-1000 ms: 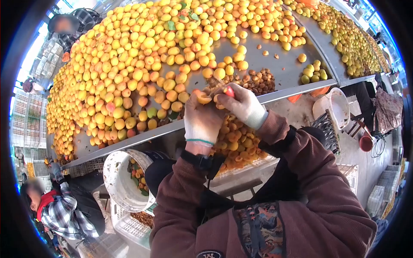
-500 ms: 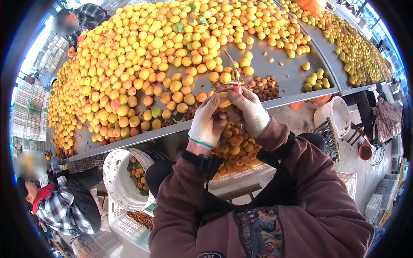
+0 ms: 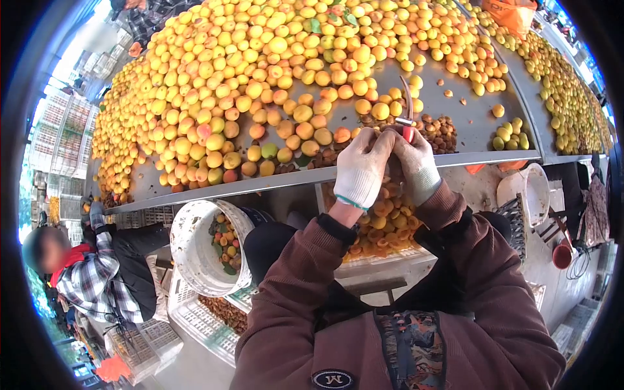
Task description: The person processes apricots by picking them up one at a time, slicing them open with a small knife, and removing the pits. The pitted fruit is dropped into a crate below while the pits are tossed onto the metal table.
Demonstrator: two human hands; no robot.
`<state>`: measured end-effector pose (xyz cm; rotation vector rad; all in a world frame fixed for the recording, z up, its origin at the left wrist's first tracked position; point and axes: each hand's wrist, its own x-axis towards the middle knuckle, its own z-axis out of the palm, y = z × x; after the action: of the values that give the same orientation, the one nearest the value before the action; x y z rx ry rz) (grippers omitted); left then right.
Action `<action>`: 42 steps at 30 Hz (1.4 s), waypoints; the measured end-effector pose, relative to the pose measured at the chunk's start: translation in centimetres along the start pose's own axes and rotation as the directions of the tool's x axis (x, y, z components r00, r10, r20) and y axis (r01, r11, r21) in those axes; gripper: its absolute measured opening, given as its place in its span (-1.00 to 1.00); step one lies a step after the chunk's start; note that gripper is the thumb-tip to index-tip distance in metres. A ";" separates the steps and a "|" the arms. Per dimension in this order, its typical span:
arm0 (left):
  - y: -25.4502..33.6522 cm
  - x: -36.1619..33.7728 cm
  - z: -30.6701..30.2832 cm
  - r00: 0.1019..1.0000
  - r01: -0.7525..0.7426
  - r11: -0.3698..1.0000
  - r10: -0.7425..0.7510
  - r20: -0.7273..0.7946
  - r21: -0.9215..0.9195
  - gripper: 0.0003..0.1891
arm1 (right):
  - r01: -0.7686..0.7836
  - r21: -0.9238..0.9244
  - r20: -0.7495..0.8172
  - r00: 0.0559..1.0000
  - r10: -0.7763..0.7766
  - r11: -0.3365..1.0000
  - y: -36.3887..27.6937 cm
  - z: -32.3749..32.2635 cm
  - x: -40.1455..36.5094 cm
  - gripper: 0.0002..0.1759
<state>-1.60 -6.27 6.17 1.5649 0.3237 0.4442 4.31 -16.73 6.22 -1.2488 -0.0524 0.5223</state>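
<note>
My left hand [image 3: 361,168], in a white knit glove, is closed with its fingertips against the other hand. Whatever it grips is hidden behind the fingers. My right hand [image 3: 416,162], gloved too, is closed around the red handle of a curved knife [image 3: 408,104], whose narrow blade points up and away. Both hands meet just over the metal table's near edge [image 3: 286,180]. Below them, a crate holds cut apricots [image 3: 383,224]. Brown apricot pits [image 3: 439,133] lie on the table behind the knife, near whole yellow-orange apricots [image 3: 240,84].
At my left stands a white bucket [image 3: 192,250] with some fruit and leaves inside. Beside it a white crate [image 3: 208,328] holds brown pits. Another person [image 3: 97,279] sits at far left. A white bucket [image 3: 533,192] and a red pot [image 3: 561,255] are on the right.
The view has shifted, so the table and hands appear farther right. My hands have drawn together, and the yellow cut fruit seen between them before is now hidden. The knife stays in my right hand.
</note>
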 end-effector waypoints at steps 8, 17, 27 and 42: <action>1.3 2.0 -1.5 0.836 0.523 0.800 -0.549 -0.008 -0.292 -0.59 | 0.113 -0.200 -0.007 0.993 -0.117 0.973 -1.1 0.1 -0.3 -0.79; -5.1 1.2 -0.1 0.818 0.555 0.442 -0.442 0.367 -0.705 -0.55 | 0.393 -0.704 0.245 0.916 -0.317 0.592 0.1 -1.0 0.0 -0.65; -1.6 -1.4 0.4 0.844 0.273 0.959 -0.278 0.458 0.079 -0.59 | 0.376 -0.709 0.258 0.926 -0.276 0.596 -3.9 -0.1 4.5 -0.71; -1.0 1.7 -2.0 0.857 0.492 0.819 -0.395 0.332 -0.295 -0.61 | 0.577 -0.808 0.573 0.816 0.069 -0.118 0.7 8.2 20.1 -0.50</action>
<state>-0.94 -3.66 5.30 1.1064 0.3709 -0.0732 19.19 -1.18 3.48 -2.5280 -1.4115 0.3073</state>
